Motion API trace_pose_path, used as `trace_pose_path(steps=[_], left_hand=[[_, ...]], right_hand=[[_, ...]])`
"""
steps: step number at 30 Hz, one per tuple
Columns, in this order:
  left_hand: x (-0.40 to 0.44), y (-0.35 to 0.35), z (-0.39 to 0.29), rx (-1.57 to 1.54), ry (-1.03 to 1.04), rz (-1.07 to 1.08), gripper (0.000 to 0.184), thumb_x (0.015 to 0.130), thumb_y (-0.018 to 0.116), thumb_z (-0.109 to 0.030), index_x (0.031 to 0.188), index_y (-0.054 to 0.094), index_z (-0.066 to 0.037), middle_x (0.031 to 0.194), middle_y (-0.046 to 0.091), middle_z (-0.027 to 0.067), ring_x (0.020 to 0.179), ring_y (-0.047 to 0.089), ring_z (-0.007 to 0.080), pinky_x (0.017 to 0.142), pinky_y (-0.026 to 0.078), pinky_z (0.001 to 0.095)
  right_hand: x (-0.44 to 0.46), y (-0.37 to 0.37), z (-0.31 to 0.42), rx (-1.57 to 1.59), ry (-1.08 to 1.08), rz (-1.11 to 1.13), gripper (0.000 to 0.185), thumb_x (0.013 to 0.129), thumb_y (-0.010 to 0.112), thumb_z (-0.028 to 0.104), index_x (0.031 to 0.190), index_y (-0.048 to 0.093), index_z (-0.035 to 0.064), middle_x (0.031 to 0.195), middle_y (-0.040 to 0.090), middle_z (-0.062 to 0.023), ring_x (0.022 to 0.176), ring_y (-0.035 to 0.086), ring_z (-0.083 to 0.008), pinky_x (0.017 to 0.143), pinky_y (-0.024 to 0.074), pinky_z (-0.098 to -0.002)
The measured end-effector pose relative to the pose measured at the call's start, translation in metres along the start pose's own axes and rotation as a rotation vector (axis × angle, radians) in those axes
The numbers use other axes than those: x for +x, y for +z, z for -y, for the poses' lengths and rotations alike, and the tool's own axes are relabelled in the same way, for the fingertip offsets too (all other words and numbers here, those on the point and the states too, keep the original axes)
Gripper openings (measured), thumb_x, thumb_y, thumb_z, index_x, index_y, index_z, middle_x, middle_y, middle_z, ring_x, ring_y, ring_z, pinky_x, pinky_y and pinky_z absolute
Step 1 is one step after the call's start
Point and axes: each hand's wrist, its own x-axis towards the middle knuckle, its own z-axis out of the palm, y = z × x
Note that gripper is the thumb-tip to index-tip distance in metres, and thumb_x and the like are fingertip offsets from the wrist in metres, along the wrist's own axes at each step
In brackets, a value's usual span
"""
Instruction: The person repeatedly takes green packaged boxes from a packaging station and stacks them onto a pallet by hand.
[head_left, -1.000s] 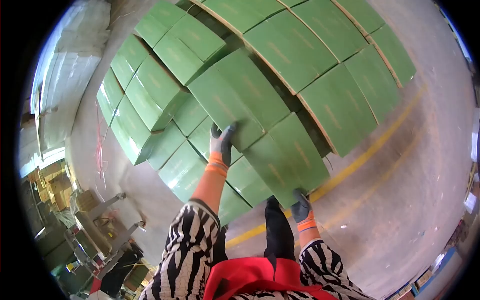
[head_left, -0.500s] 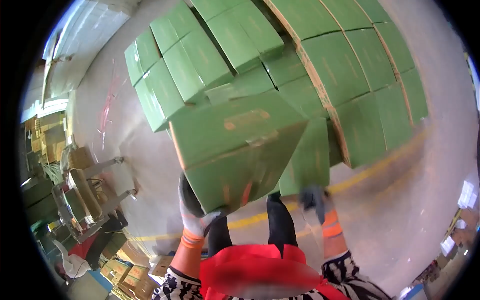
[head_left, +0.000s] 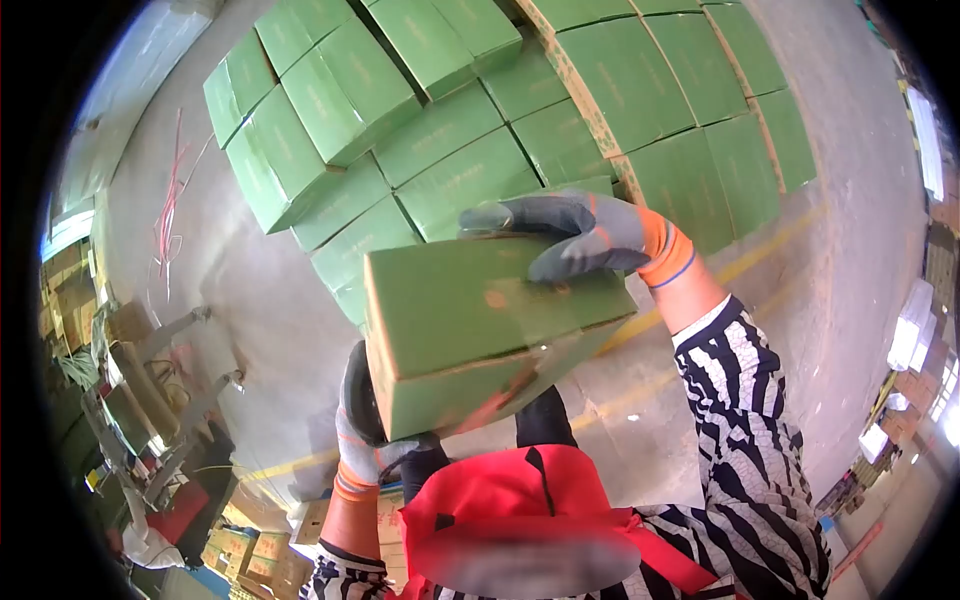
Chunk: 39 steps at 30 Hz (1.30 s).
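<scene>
A green cardboard box point(head_left: 460, 310) is held up in front of me, tilted, with a strip of clear tape along its seam. My left hand point(head_left: 365, 410), in a grey and orange glove, grips its lower left corner. Across the top far edge lies my right hand point(head_left: 580, 235), gloved the same way, its fingers stretched out and apart over the box. Behind it are stacked green boxes point(head_left: 450, 150), several of them in rows at different heights. The box hides part of the nearest ones.
A metal-framed cart point(head_left: 170, 400) stands on the left, near cartons point(head_left: 250, 555) at the lower left. Pink strapping point(head_left: 168, 220) lies on the floor. A yellow line point(head_left: 770, 255) crosses the floor to the right. More goods line the far right.
My right hand has risen from low on the right onto the box's top. The box has turned and come down slightly, and the view has shifted. My left hand keeps its grip.
</scene>
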Motion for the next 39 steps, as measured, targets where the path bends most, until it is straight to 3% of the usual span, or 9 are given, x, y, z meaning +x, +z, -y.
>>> trace_pose_path(steps=[5, 10, 15, 17, 19, 24, 26, 27, 39], left_hand=[[-0.005, 0.016, 0.005, -0.234, -0.083, -0.002, 0.102, 0.051, 0.087, -0.030, 0.133, 0.034, 0.001, 0.122, 0.052, 0.0113, 0.110, 0.052, 0.0221, 0.092, 0.044, 0.0346], [0.011, 0.043, -0.001, -0.500, -0.186, 0.072, 0.093, 0.059, 0.079, -0.019, 0.136, 0.030, 0.001, 0.122, 0.051, 0.0118, 0.109, 0.052, 0.0247, 0.092, 0.044, 0.0361], [0.061, 0.073, 0.011, -0.464, -0.140, 0.093, 0.087, 0.064, 0.073, -0.016, 0.137, 0.029, 0.001, 0.121, 0.052, 0.0118, 0.109, 0.052, 0.0228, 0.090, 0.044, 0.0350], [0.084, 0.088, 0.009, -0.510, -0.159, 0.082, 0.070, 0.070, 0.067, -0.021, 0.130, 0.038, 0.001, 0.114, 0.055, 0.0113, 0.104, 0.054, 0.0213, 0.087, 0.045, 0.0346], [0.112, 0.102, 0.009, -0.488, -0.222, 0.033, 0.061, 0.074, 0.063, -0.023, 0.126, 0.042, 0.001, 0.110, 0.056, 0.0111, 0.101, 0.054, 0.0213, 0.086, 0.045, 0.0343], [0.200, 0.145, 0.028, -0.878, -0.173, -0.088, 0.042, 0.090, 0.054, -0.024, 0.121, 0.049, 0.005, 0.117, 0.054, 0.0108, 0.110, 0.050, 0.0203, 0.098, 0.037, 0.0318], [0.238, 0.152, 0.032, -0.674, 0.050, -0.038, 0.044, 0.090, 0.054, -0.025, 0.123, 0.049, 0.004, 0.122, 0.052, 0.0099, 0.114, 0.047, 0.0197, 0.101, 0.034, 0.0314], [0.250, 0.151, 0.038, -0.919, -0.124, -0.049, 0.044, 0.090, 0.055, -0.025, 0.123, 0.049, 0.004, 0.121, 0.053, 0.0094, 0.112, 0.049, 0.0197, 0.100, 0.035, 0.0311], [0.292, 0.142, 0.054, -0.843, -0.219, 0.026, 0.039, 0.087, 0.059, -0.030, 0.118, 0.055, -0.007, 0.111, 0.059, 0.0060, 0.102, 0.056, 0.0209, 0.090, 0.045, 0.0352]], right_hand=[[-0.006, -0.005, 0.011, -0.486, -0.270, 0.034, 0.040, 0.082, 0.060, 0.008, 0.121, 0.056, 0.0002, 0.123, 0.055, -0.0145, 0.120, 0.046, -0.0201, 0.101, 0.0352, -0.0324], [-0.077, 0.003, 0.023, -0.325, -0.292, -0.190, 0.043, 0.086, 0.057, 0.024, 0.116, 0.056, -0.0074, 0.107, 0.063, -0.0147, 0.110, 0.054, -0.0216, 0.094, 0.0412, -0.0327], [-0.137, 0.028, -0.137, 0.010, -0.267, -1.582, 0.051, 0.091, 0.053, 0.026, 0.132, 0.038, -0.0005, 0.116, 0.056, -0.0125, 0.100, 0.058, -0.0194, 0.082, 0.0478, -0.0301], [-0.171, 0.026, -0.277, 0.005, -0.038, -1.821, 0.063, 0.087, 0.061, 0.022, 0.139, 0.030, 0.0066, 0.138, 0.034, -0.0106, 0.119, 0.043, -0.0198, 0.088, 0.0466, -0.0364], [-0.156, 0.052, -0.342, 0.638, 0.101, -1.661, 0.068, 0.087, 0.061, 0.014, 0.143, 0.023, 0.0152, 0.141, 0.028, -0.0080, 0.123, 0.036, -0.0218, 0.089, 0.0464, -0.0413], [-0.096, 0.005, -0.342, 0.952, -0.357, -1.345, 0.060, 0.080, 0.069, 0.032, 0.131, 0.037, 0.0263, 0.121, 0.051, -0.0015, 0.105, 0.053, -0.0214, 0.082, 0.0461, -0.0447], [-0.100, 0.005, -0.322, 1.005, -0.295, -1.409, 0.058, 0.081, 0.068, 0.018, 0.130, 0.036, 0.0250, 0.121, 0.050, -0.0037, 0.105, 0.052, -0.0239, 0.078, 0.0493, -0.0436], [-0.105, 0.005, -0.316, 1.027, -0.253, -1.441, 0.058, 0.082, 0.067, 0.011, 0.129, 0.036, 0.0243, 0.121, 0.049, -0.0047, 0.105, 0.052, -0.0251, 0.076, 0.0509, -0.0430], [-0.148, -0.011, -0.305, 0.783, -0.170, -1.421, 0.063, 0.083, 0.066, 0.020, 0.133, 0.028, 0.0251, 0.120, 0.050, -0.0032, 0.099, 0.057, -0.0229, 0.079, 0.0510, -0.0402]])
